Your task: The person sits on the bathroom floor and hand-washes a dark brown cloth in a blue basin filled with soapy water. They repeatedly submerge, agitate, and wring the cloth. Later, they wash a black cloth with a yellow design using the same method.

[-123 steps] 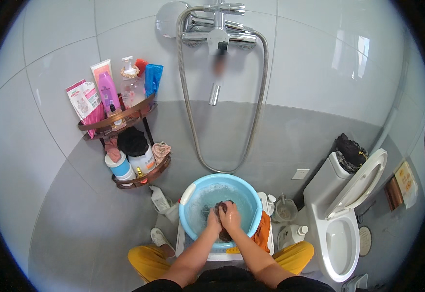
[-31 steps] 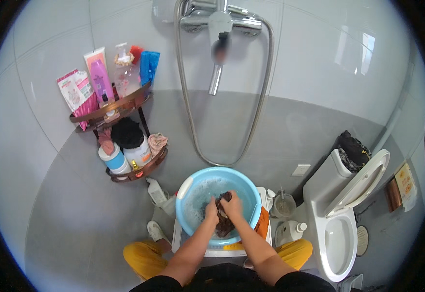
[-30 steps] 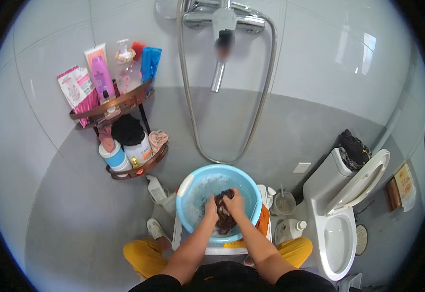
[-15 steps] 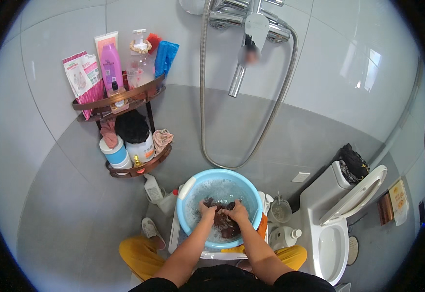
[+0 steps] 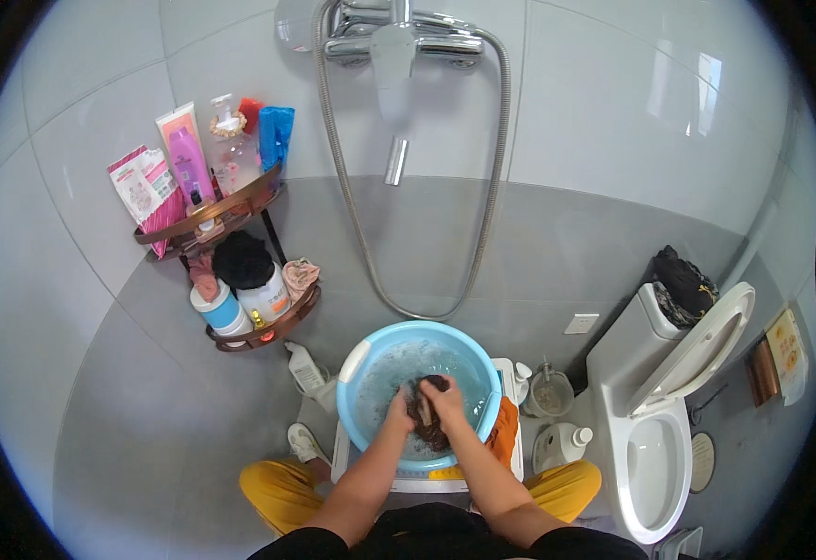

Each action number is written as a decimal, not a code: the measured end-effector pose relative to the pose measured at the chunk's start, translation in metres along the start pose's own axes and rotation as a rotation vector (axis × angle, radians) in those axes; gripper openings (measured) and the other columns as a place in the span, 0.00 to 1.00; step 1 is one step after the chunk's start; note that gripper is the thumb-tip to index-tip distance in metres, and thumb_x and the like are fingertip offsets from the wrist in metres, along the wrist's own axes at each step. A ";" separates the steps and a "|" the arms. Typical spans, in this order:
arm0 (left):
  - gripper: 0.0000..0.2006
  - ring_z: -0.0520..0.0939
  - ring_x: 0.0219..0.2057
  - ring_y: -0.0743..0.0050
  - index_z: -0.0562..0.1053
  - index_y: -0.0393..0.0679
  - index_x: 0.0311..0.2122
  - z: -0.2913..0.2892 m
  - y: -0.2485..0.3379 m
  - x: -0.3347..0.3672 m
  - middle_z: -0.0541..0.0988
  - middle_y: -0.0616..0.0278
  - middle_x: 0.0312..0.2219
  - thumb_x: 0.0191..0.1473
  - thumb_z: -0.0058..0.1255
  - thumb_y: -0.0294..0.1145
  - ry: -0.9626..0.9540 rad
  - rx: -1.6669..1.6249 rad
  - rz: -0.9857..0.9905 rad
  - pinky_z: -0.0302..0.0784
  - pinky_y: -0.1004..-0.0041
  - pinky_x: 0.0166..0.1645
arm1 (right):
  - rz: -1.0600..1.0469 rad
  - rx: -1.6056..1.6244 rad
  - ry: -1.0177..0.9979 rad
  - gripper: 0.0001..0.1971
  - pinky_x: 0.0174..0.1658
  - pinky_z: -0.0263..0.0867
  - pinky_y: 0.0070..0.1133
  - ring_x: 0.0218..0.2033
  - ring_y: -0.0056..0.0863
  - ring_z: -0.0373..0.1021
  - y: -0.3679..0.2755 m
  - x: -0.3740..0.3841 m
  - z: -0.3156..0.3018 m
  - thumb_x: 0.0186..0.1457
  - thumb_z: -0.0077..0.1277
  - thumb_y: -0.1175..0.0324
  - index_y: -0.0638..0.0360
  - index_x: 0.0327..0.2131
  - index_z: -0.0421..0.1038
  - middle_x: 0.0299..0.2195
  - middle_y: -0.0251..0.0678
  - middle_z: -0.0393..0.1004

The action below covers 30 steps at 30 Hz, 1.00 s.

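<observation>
Below grey tiles (image 5: 557, 252), in a blue basin (image 5: 427, 331) of sudsy water (image 5: 385, 369), a brown cloth (image 5: 430, 429) is held bunched between the left hand (image 5: 400, 411) and the right hand (image 5: 445, 401), both equally near, its long axis running roughly near to far.

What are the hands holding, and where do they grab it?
A dark brown cloth, bunched between the left hand and right hand, held at its sides.

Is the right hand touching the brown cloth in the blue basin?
Touching. The head view shows the right hand pressed against the brown cloth, no gap between them.
</observation>
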<state>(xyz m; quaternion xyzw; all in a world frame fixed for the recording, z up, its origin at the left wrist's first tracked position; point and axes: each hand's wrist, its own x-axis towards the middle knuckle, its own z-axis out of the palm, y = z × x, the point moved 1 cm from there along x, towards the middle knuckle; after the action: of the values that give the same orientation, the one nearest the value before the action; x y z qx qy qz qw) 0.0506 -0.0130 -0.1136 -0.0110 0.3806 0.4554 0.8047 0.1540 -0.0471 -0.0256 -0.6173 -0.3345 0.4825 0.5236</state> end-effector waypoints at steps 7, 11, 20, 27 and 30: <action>0.21 0.72 0.40 0.61 0.67 0.40 0.46 0.015 0.001 -0.013 0.71 0.55 0.40 0.57 0.38 0.47 -0.168 0.080 0.044 0.68 0.63 0.46 | -0.423 -0.667 -0.059 0.24 0.42 0.63 0.35 0.40 0.51 0.65 -0.033 -0.050 0.012 0.42 0.55 0.55 0.54 0.43 0.65 0.38 0.51 0.68; 0.20 0.72 0.39 0.61 0.67 0.39 0.44 0.027 -0.003 -0.003 0.72 0.55 0.39 0.57 0.38 0.46 -0.174 0.049 0.188 0.68 0.64 0.45 | -0.359 -0.587 0.040 0.19 0.39 0.63 0.37 0.36 0.52 0.67 -0.030 -0.028 0.011 0.47 0.50 0.56 0.55 0.40 0.65 0.35 0.52 0.71; 0.28 0.65 0.52 0.60 0.57 0.38 0.56 0.048 0.050 -0.083 0.65 0.54 0.51 0.56 0.43 0.44 0.227 0.619 0.461 0.61 0.66 0.54 | -0.264 -0.820 0.173 0.20 0.45 0.62 0.34 0.42 0.50 0.65 0.004 0.041 -0.047 0.47 0.53 0.55 0.58 0.40 0.67 0.38 0.52 0.70; 0.45 0.51 0.60 0.54 0.36 0.54 0.62 0.024 0.033 -0.052 0.45 0.52 0.60 0.45 0.47 0.16 0.410 0.843 0.228 0.54 0.56 0.59 | -0.198 -1.160 0.030 0.42 0.53 0.54 0.44 0.58 0.49 0.47 -0.005 -0.003 -0.004 0.38 0.60 0.52 0.38 0.58 0.50 0.59 0.48 0.41; 0.40 0.60 0.55 0.54 0.46 0.46 0.61 0.012 0.026 -0.037 0.55 0.50 0.55 0.41 0.45 0.13 0.240 0.825 0.320 0.59 0.64 0.56 | -0.139 -1.145 -0.061 0.33 0.53 0.51 0.48 0.59 0.49 0.43 0.003 0.001 -0.001 0.39 0.59 0.52 0.41 0.52 0.61 0.61 0.46 0.36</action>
<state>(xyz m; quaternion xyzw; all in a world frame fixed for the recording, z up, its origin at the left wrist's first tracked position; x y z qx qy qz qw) 0.0279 -0.0202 -0.0730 0.3164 0.6177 0.3800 0.6115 0.1546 -0.0470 -0.0285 -0.7647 -0.5971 0.2066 0.1268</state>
